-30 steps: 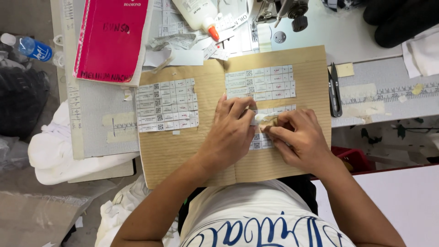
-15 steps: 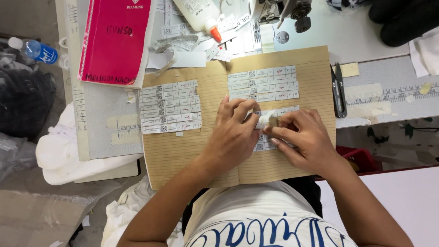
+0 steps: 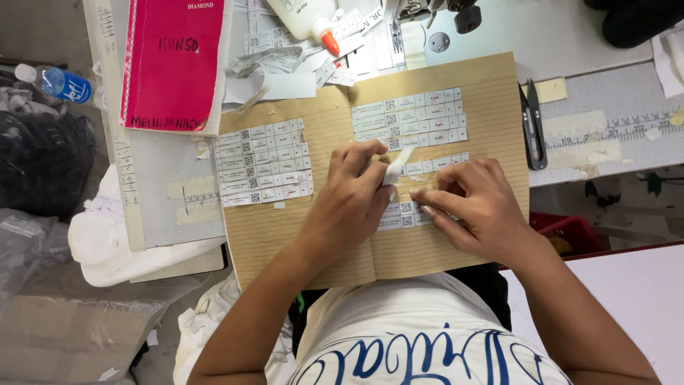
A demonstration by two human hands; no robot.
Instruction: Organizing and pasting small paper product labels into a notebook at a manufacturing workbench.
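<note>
Brown open notebook under our hands: left hand pinches a white label strip; right hand presses flat, holding nothing.

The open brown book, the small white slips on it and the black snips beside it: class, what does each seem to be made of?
The open brown book: matte kraft-like paper, ruled with fine lines.
The small white slips: thin printed paper, probably stickers; one curls between the left hand's fingers.
The black snips: dark, slightly glossy, likely metal, possibly coated; hard to tell.
</note>
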